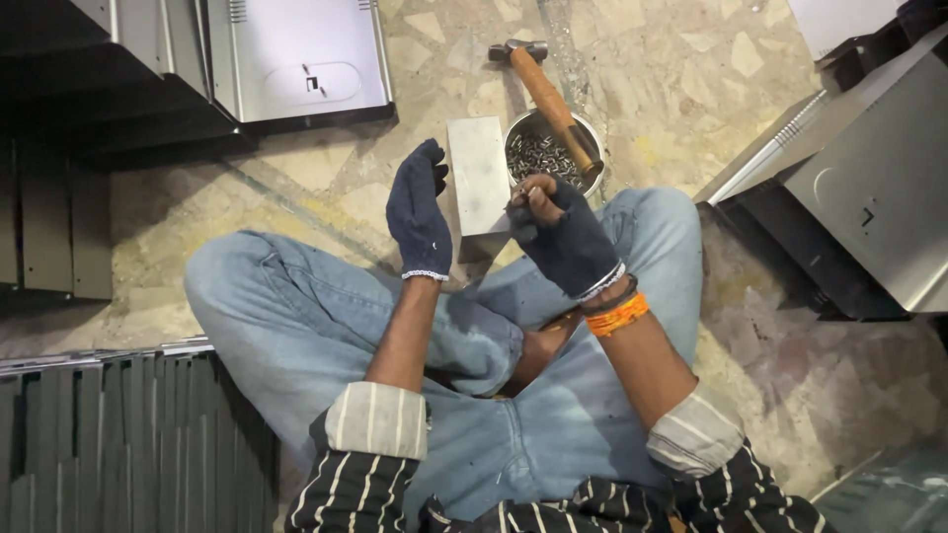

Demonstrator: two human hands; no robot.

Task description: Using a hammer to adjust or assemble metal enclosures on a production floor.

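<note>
Metal block (pixel 478 174): a pale grey rectangular piece standing on the stone floor (pixel 681 79) just above frame centre, in front of the crossed legs of the seated person. Left hand (pixel 418 212), in a dark glove, is raised just left of the block with fingers extended and flat; it grips nothing, and contact with the block cannot be confirmed. Right hand (pixel 565 235), also gloved, is curled closed just right of the block, with the bare fingertips pinched together, apparently on a small item too small to identify. Directly above this hand sits a round steel bowl (pixel 592 133) of small metal parts. A wooden-handled hammer (pixel 551 99) rests across the bowl rim. Grey sheet-metal panels (pixel 296 59) lie at upper left and right.
</note>
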